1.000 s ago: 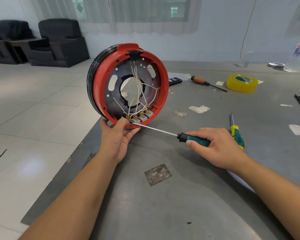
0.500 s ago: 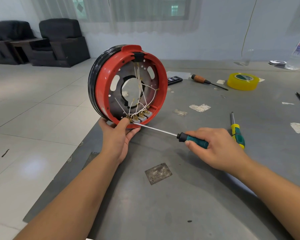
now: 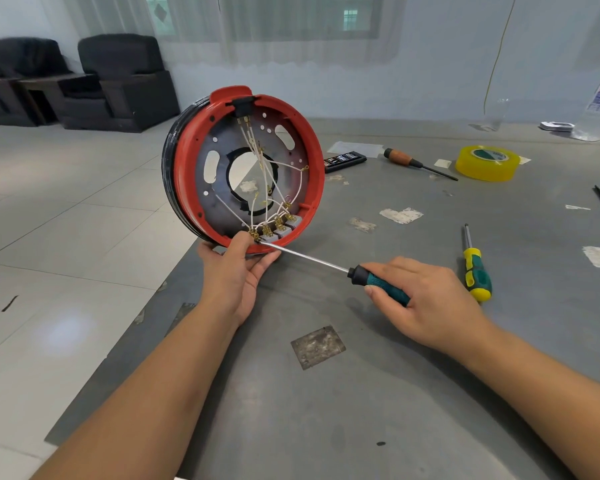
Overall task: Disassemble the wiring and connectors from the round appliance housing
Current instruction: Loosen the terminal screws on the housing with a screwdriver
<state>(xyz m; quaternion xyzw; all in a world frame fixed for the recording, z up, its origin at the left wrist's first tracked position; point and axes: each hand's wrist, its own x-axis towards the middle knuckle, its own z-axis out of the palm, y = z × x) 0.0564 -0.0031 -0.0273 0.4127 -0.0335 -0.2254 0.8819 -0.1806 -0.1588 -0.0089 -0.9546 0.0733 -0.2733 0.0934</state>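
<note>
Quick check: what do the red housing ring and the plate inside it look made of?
Red ring: probably moulded plastic, with a smooth, slightly glossy, uniformly coloured rim. Inner plate: apparently sheet metal, dull bluish-grey, with punched slots and small holes.

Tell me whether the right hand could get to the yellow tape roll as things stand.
Probably yes: the yellow tape roll lies in the open beyond the right hand, nothing between, but that hand grips the green-handled screwdriver and must free itself first.

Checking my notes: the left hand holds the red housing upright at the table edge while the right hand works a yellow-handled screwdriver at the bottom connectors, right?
One detail is wrong. In the head view the screwdriver in the right hand has a teal and black handle; the yellow-handled one lies unused on the table. The left hand does hold the red housing upright.
</note>
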